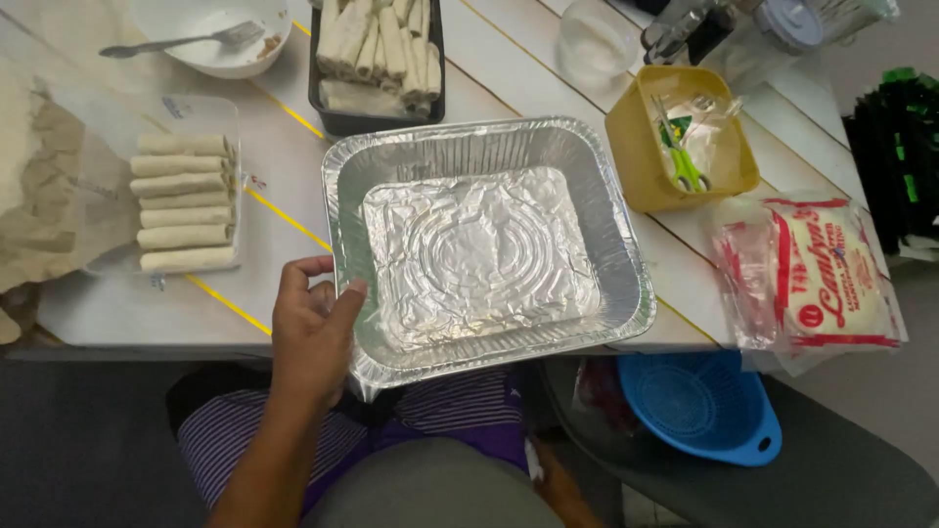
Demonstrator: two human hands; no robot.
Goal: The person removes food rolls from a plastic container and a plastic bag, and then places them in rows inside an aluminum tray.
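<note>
Fingers [337, 293] of left hand [311, 337] on foil tray [626, 254] rim

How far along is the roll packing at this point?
Done: rolled wrappers lie in a row on the clear tray, and more fill the black container. In hand: the left hand grips the rim of the foil pan, which is lined with foil and holds no rolls. Left: the pan seems yet to be filled. The right hand is out of view.
</note>
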